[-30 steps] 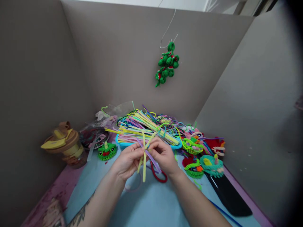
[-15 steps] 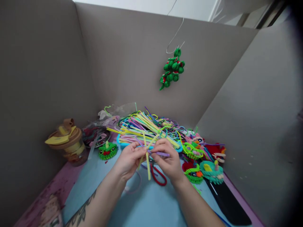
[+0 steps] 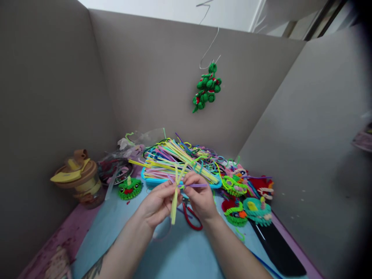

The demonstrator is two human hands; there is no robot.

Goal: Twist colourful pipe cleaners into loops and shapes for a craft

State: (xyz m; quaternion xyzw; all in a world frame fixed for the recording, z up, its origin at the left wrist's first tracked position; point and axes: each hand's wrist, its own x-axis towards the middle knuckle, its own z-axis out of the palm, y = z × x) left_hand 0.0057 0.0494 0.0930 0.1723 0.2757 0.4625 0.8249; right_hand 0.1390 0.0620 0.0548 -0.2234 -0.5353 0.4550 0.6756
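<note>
My left hand (image 3: 157, 201) pinches a small bundle of yellow-green pipe cleaners (image 3: 174, 201) at their crossing point, above the light blue table mat (image 3: 174, 252). My right hand (image 3: 199, 197) is closed on a purple pipe cleaner (image 3: 196, 185) that sticks out sideways from the same crossing. Both hands touch at the fingertips. Just behind them a blue tray (image 3: 151, 179) holds a heap of coloured pipe cleaners (image 3: 180, 159).
A red loop (image 3: 192, 219) lies under my hands. A green frog figure (image 3: 130, 188) and a brown jar (image 3: 80, 180) stand at the left. Finished pipe-cleaner figures (image 3: 247, 193) crowd the right beside a black strip (image 3: 276, 248). A green ornament (image 3: 207, 87) hangs on the grey partition.
The purple pipe cleaner has swung from pointing down-right to lying level to the right. The yellow-green strands have drawn closer together. Both hands stayed in place.
</note>
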